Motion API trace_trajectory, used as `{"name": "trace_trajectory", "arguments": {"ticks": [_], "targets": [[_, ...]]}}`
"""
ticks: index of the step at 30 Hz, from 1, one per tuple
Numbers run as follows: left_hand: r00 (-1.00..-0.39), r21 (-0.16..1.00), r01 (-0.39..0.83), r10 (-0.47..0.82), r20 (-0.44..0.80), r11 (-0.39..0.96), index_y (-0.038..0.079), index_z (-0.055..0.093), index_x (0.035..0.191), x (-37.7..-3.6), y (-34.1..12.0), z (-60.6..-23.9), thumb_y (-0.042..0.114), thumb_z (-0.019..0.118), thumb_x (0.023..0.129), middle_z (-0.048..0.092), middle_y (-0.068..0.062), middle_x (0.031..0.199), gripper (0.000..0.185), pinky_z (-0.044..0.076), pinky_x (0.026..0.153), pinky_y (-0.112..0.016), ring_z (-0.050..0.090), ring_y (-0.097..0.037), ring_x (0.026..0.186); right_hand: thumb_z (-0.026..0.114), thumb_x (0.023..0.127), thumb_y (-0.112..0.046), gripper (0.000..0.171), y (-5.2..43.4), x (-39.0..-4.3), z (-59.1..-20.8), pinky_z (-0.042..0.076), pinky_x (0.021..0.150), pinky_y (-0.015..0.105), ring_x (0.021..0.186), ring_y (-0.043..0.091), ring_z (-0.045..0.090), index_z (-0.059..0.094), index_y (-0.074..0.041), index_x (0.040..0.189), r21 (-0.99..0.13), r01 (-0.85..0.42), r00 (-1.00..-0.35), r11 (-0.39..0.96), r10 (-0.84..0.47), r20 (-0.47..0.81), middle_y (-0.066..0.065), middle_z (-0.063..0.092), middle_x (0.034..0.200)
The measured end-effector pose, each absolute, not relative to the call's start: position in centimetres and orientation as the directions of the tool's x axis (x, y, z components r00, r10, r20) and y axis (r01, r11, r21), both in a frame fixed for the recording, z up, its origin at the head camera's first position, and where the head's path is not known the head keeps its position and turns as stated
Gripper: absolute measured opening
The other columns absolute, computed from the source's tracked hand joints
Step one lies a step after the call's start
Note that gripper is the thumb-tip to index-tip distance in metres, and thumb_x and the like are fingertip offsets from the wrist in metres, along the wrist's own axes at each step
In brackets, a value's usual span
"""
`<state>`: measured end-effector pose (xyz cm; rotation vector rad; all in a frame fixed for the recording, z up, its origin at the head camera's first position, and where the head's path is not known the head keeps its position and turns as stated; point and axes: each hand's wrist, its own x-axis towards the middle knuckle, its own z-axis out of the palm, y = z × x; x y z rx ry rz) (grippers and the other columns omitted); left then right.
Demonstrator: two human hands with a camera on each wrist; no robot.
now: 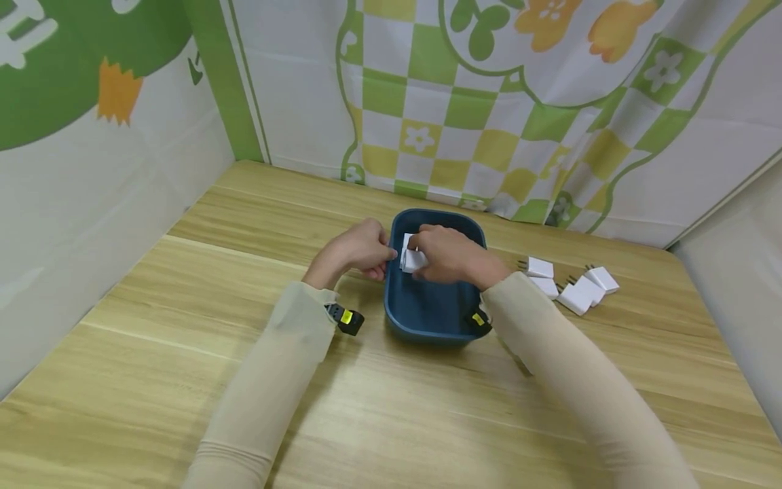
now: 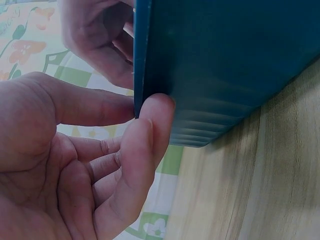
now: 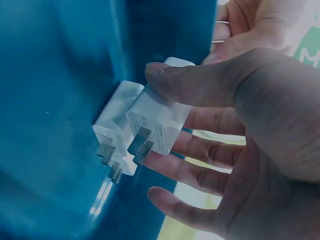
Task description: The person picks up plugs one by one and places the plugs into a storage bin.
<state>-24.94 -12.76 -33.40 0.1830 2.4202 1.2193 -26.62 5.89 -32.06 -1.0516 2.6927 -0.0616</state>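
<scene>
Hands meet at a blue tub [image 1: 427, 319] on a wooden table [image 1: 183, 353]. The right hand [image 1: 449, 255] holds a white charger [image 3: 160, 122] between thumb and fingers inside the tub, against a second charger [image 3: 117, 125] by the wall. The left hand [image 1: 357, 251] pinches the tub's left rim with thumb and forefinger. More chargers [image 1: 574, 285] lie to the right of the tub.

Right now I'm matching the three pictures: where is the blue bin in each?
Head: blue bin at centre, between both hands.
Left wrist: its outer wall fills the upper right.
Right wrist: its inside fills the left.
Shared landmark: the bin's rim.
</scene>
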Motion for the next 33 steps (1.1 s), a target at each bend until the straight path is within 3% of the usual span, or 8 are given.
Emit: {"name": "trace_trajectory", "arguments": {"ticks": [33], "targets": [[-0.902,0.796,-0.038,0.322,-0.288,0.604,-0.003,0.06,0.08,-24.9,-12.7,-33.5,0.006,0.055,0.101,0.061,-0.007,0.061,0.024,0.054,0.05,-0.023,0.061,-0.012,0.048,0.085,0.083,-0.027,0.043,4.6,-26.5,-34.2,0.053,0.084,0.043,0.096,0.025,0.06,0.066,-0.008,0.117,-0.037,-0.666,-0.725,0.745,-0.658,-0.206,0.009,0.061,0.11]]}}
